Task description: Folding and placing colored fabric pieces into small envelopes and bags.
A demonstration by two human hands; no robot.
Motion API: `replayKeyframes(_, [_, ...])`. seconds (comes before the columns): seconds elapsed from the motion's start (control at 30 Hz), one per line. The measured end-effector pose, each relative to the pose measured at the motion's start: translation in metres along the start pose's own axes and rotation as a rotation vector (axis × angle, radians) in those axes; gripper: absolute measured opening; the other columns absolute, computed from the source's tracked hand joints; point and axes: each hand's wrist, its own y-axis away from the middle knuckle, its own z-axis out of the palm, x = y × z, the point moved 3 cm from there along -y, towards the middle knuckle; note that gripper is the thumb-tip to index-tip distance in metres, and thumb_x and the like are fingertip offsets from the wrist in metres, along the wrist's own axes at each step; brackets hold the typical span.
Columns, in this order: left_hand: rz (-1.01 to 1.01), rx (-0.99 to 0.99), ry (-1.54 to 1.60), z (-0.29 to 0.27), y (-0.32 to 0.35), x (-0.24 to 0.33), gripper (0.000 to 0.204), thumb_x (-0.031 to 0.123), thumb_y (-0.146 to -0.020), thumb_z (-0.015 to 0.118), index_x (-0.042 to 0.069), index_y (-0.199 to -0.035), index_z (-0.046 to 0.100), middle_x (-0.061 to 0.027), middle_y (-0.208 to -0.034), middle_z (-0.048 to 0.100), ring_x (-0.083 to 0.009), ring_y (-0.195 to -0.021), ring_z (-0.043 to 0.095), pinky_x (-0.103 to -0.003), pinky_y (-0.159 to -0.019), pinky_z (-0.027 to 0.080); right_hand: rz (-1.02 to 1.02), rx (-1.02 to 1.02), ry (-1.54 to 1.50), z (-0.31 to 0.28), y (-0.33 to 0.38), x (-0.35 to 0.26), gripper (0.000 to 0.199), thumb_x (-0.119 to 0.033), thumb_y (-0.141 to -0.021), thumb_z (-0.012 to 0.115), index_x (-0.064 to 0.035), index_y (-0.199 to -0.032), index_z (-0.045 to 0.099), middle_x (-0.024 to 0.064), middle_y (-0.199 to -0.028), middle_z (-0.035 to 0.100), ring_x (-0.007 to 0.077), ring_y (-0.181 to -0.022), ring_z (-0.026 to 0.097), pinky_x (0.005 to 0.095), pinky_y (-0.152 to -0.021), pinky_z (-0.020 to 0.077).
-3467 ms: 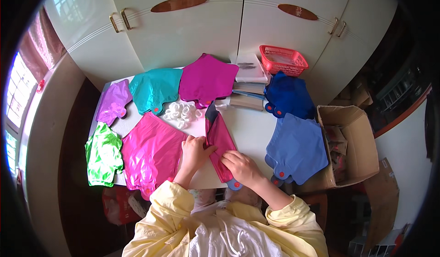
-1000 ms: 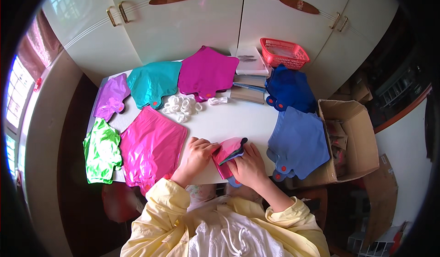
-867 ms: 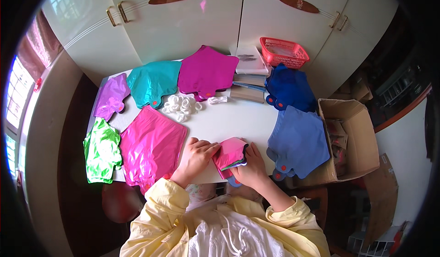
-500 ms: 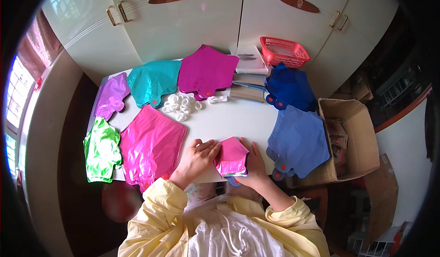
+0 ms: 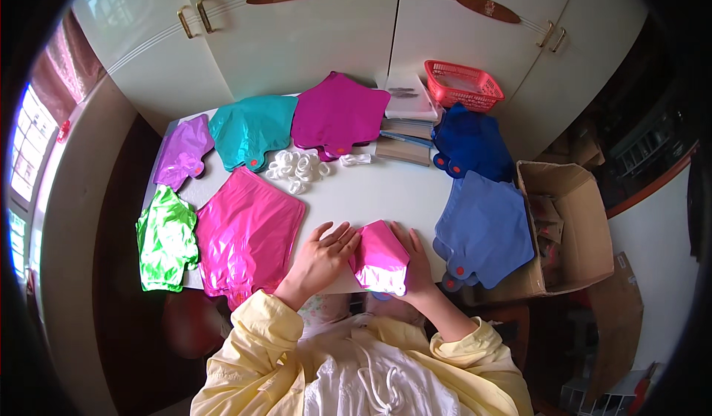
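A folded shiny pink foil balloon [image 5: 380, 256] lies at the near edge of the white table [image 5: 378, 190]. My left hand [image 5: 320, 256] rests flat beside it, fingers spread and touching its left side. My right hand [image 5: 415, 262] is under and around its right side, holding the folded piece. A larger flat pink foil balloon [image 5: 248, 234] lies just left of my left hand.
Flat foil balloons lie around the table: green [image 5: 167, 239], purple [image 5: 183, 151], teal [image 5: 248, 129], magenta [image 5: 337, 113], dark blue [image 5: 469, 142], light blue [image 5: 486, 227]. White rings [image 5: 299, 170] sit mid-table. A red basket [image 5: 463, 86], stacked books [image 5: 406, 123], an open cardboard box [image 5: 567, 227] are right.
The long pink balloon that lay stretched out between my hands has been folded into a small packet near the table edge. My hands have closed in around it.
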Motion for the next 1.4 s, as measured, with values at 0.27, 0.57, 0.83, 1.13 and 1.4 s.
replayKeyframes(0.27, [-0.027,-0.013,-0.001,-0.006,0.003,0.005,0.047,0.01,-0.076,0.057,0.004,-0.122,0.056,-0.0095,-0.12,0.061,-0.0202,-0.122,0.051,-0.045,-0.105,0.033,-0.042,-0.197,-0.337,-0.017,-0.005,0.025,0.058,-0.027,-0.082,0.058,-0.0078,-0.135,0.043,0.0146,-0.139,0.043,0.0304,-0.132,0.036,0.0475,-0.108,0.0275])
replayKeyframes(0.57, [-0.027,0.002,0.02,-0.006,0.004,0.004,0.045,0.01,-0.076,0.057,0.003,-0.121,0.057,-0.0092,-0.121,0.061,-0.0197,-0.122,0.05,-0.045,-0.105,0.032,-0.387,-0.015,-0.249,-0.029,-0.048,0.024,0.042,-0.007,-0.083,0.048,-0.0159,-0.123,0.057,0.0055,-0.126,0.056,0.025,-0.118,0.052,0.0357,-0.101,0.041])
replayKeyframes(0.83, [-0.016,0.002,0.001,-0.003,0.006,0.003,0.046,0.011,-0.076,0.057,0.004,-0.122,0.057,-0.0094,-0.122,0.06,-0.0199,-0.123,0.049,-0.046,-0.105,0.032,-0.478,-0.034,-0.212,-0.016,-0.047,0.043,0.033,-0.009,-0.084,0.05,-0.0129,-0.114,0.064,0.0029,-0.119,0.062,0.0173,-0.115,0.055,0.0346,-0.102,0.0419])
replayKeyframes(1.13, [-0.025,-0.052,0.048,-0.006,0.011,0.006,0.049,0.02,-0.079,0.059,0.002,-0.125,0.054,-0.0122,-0.129,0.054,-0.0224,-0.129,0.043,-0.046,-0.107,0.029,-0.455,-0.054,-0.204,-0.005,-0.043,0.049,0.036,-0.008,-0.085,0.05,-0.0129,-0.119,0.062,0.0032,-0.123,0.059,0.0165,-0.118,0.053,0.0356,-0.105,0.0395])
replayKeyframes(1.4, [-0.236,0.021,0.115,-0.021,0.03,-0.008,0.037,0.019,-0.08,0.062,0.007,-0.115,0.06,-0.0112,-0.13,0.051,-0.0289,-0.129,0.04,-0.047,-0.103,0.031,-0.473,-0.077,-0.2,-0.007,-0.039,0.051,0.037,-0.006,-0.085,0.049,-0.0131,-0.12,0.061,0.0026,-0.126,0.058,0.0151,-0.12,0.052,0.034,-0.106,0.0389])
